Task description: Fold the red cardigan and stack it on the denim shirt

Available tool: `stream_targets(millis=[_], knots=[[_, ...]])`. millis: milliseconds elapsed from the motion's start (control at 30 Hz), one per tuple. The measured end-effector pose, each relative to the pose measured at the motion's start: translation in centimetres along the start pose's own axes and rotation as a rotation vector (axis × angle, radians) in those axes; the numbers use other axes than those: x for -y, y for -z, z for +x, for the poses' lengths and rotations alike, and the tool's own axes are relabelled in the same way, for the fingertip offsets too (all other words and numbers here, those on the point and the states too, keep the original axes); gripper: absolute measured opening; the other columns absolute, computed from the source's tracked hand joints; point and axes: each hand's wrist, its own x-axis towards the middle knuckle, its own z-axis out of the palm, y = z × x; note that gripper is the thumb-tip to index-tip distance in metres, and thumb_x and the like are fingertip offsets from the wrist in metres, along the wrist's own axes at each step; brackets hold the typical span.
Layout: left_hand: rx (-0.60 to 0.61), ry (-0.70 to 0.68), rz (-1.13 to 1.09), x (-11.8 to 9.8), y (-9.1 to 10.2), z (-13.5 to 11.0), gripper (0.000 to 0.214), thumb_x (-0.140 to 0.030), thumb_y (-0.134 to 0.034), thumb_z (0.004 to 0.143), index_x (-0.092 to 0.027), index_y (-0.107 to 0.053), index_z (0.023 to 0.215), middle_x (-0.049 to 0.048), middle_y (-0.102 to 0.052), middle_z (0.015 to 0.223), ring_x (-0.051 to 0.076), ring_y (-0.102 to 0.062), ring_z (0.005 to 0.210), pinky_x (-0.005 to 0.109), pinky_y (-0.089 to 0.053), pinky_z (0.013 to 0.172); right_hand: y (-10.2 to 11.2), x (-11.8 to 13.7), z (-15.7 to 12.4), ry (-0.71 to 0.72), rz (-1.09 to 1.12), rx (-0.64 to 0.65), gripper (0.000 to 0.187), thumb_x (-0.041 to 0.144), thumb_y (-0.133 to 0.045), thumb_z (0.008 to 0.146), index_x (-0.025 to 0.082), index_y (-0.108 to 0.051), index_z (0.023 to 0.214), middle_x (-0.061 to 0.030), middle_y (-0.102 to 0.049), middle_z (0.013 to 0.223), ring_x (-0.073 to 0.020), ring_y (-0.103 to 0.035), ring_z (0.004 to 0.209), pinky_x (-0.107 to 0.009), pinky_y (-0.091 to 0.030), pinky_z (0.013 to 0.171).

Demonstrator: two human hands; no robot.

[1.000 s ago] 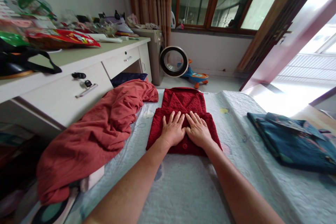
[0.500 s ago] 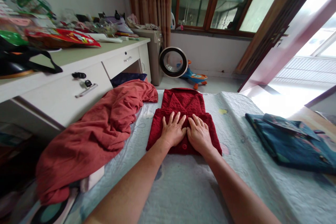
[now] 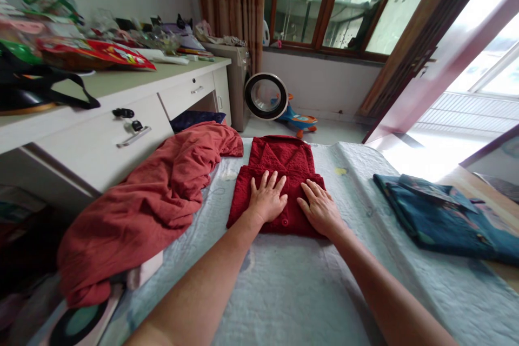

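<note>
A folded dark red shirt (image 3: pixel 284 159) with buttons lies on the pale blue quilt (image 3: pixel 284 286) in front of me. My left hand (image 3: pixel 267 197) rests flat on the shirt's middle, fingers spread. My right hand (image 3: pixel 321 208) lies flat on the shirt's right part near its edge, fingers stretched out. Neither hand holds anything.
A crumpled rust-red garment (image 3: pixel 154 194) lies at the left of the quilt. A folded dark teal patterned garment (image 3: pixel 438 216) lies at the right. A white desk (image 3: pixel 121 124) with drawers and clutter stands at the left. A round fan (image 3: pixel 265 96) and a toy car (image 3: pixel 302 119) are on the floor beyond.
My right hand has slid to the right across the red shirt, away from my left hand. The left hand has stayed almost in place.
</note>
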Motion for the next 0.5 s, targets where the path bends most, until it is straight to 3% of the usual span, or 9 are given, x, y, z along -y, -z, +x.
stream_targets(millis=[167,333,400,500], knots=[[0.003,0.004,0.002,0.0,0.0,0.0,0.062,-0.049,-0.037,0.092,-0.032,-0.027,0.15,0.0036,-0.022,0.16,0.032,-0.01,0.147,0.07,-0.014,0.11,0.1,-2.2,-0.9,-0.049,0.026,0.033,0.056,0.05,-0.031,0.099,0.02,-0.039,0.146,-0.0088,-0.034,0.155,-0.0235,-0.034,0.14,-0.04,-0.031,0.112],[0.017,0.009,0.0,0.0,0.1,0.0,0.061,-0.049,-0.036,0.092,-0.032,-0.027,0.15,0.0037,-0.02,0.161,0.031,-0.01,0.147,0.07,-0.014,0.11,0.9,-1.2,-0.9,-0.12,-0.018,-0.029,0.049,0.041,-0.042,0.095,0.02,-0.049,0.139,-0.0117,-0.04,0.151,-0.0317,-0.029,0.142,-0.057,-0.021,0.113],[0.027,0.006,0.0,0.1,0.1,0.1,0.062,-0.049,-0.037,0.093,-0.032,-0.026,0.151,0.0037,-0.019,0.161,0.031,-0.009,0.148,0.07,-0.013,0.11,1.3,0.0,-0.7,-0.062,0.043,-0.093,0.048,0.031,-0.043,0.093,0.019,-0.047,0.139,-0.0111,-0.039,0.152,-0.0278,-0.026,0.144,-0.053,-0.02,0.116],[0.058,0.012,-0.012,0.2,0.1,0.2,0.063,-0.049,-0.037,0.093,-0.032,-0.023,0.151,0.0037,-0.017,0.162,0.03,-0.008,0.148,0.07,-0.013,0.11,1.2,2.0,-0.2,0.12,0.231,-0.117,0.058,0.023,-0.04,0.09,0.019,-0.033,0.148,-0.0083,-0.034,0.155,-0.0198,-0.027,0.144,-0.044,-0.024,0.116]])
